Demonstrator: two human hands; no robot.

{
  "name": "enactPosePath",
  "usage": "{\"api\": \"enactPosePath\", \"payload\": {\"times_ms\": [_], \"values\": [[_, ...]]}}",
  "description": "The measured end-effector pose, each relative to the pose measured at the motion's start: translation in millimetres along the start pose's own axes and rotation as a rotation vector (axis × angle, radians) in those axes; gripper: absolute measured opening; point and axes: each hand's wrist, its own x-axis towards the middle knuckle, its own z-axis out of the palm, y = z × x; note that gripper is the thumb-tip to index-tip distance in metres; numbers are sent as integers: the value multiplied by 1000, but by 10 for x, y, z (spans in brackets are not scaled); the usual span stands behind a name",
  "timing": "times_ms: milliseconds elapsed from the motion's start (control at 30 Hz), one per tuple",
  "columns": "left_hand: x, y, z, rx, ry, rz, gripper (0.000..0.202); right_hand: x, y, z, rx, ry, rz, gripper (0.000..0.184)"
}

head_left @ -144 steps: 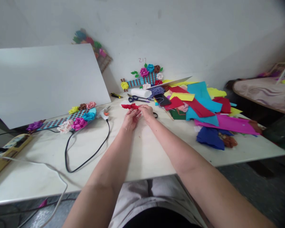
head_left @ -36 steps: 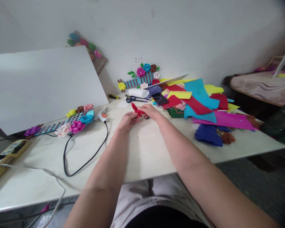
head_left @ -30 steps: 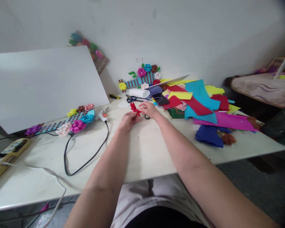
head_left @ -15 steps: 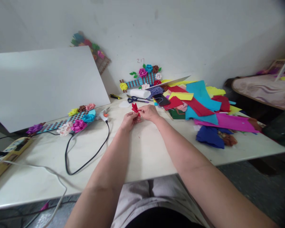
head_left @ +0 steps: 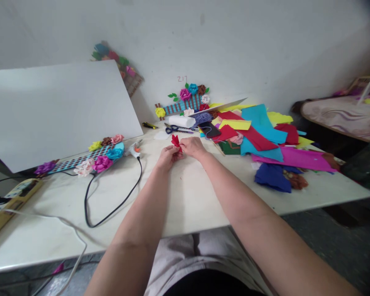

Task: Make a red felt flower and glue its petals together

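Observation:
Over the middle of the white table [head_left: 191,197], a small red paper flower [head_left: 175,140] with pointed petals sticks up between my hands. My left hand [head_left: 169,157] pinches its base from the left. From the right, my right hand [head_left: 192,146] has its fingers closed on the flower's lower edge. The part inside my fingers is hidden. Beyond my hands lie blue-handled scissors [head_left: 172,129] and a white roll [head_left: 181,121].
A hot glue gun [head_left: 133,149] with a looping black cord lies left, beside a flowered woven panel [head_left: 80,159]. Crepe paper sheets [head_left: 259,131] pile up on the right. A power strip [head_left: 15,197] sits at the left edge; a white board [head_left: 58,111] leans behind.
My fingers have shifted very slightly around the red paper flower. Both hands keep their hold, and nothing else has visibly moved.

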Motion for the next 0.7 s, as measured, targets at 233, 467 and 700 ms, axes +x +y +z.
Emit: {"api": "enactPosePath", "payload": {"times_ms": [233, 467, 700], "values": [[4, 7, -10, -25, -11, 2, 7, 12, 22, 62, 23, 51, 46, 29], [-16, 18, -17, -28, -24, -4, 5, 23, 45, 107, 153, 73, 115, 25], [-13, 20, 3, 4, -52, -20, 3, 8, 61, 58, 95, 46, -35, 28]]}}
